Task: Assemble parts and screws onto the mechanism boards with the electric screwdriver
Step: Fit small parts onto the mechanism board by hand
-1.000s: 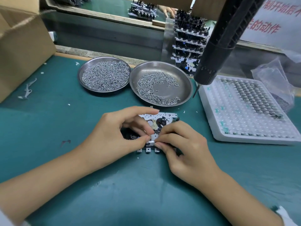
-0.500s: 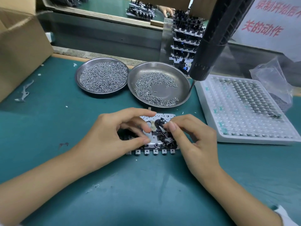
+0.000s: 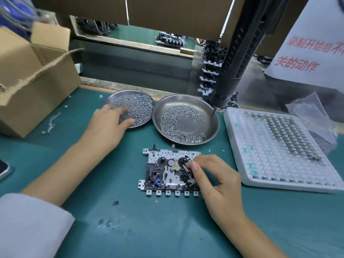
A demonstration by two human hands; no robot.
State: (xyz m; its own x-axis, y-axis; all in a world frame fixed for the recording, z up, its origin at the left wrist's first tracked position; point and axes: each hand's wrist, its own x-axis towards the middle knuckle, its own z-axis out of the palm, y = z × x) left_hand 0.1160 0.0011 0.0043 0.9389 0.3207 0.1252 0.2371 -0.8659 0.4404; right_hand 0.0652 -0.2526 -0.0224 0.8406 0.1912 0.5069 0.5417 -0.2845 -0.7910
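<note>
The mechanism board [image 3: 158,175], a metal plate with black gears and a row of tabs along its near edge, lies flat on the green mat. My right hand [image 3: 217,183] rests on its right side, thumb and forefinger pinching a small black lever [image 3: 187,169] on the board. My left hand [image 3: 108,123] is stretched out to the left steel dish [image 3: 130,91], fingers lying loosely on the heap of screws [image 3: 139,107]. The black electric screwdriver [image 3: 234,67] hangs untouched above the right steel dish [image 3: 208,127], its bit over the rim.
A white foam tray [image 3: 260,155] with rows of small metal parts sits to the right, a plastic bag [image 3: 312,112] behind it. A cardboard box [image 3: 28,81] stands at the left. Stacked boards [image 3: 210,77] stand behind the dishes. A phone's corner [image 3: 2,169] shows at the left edge.
My left hand has left the board and reached back-left into the screw dish. My right hand stays on the board's right side. The view has tilted up.
</note>
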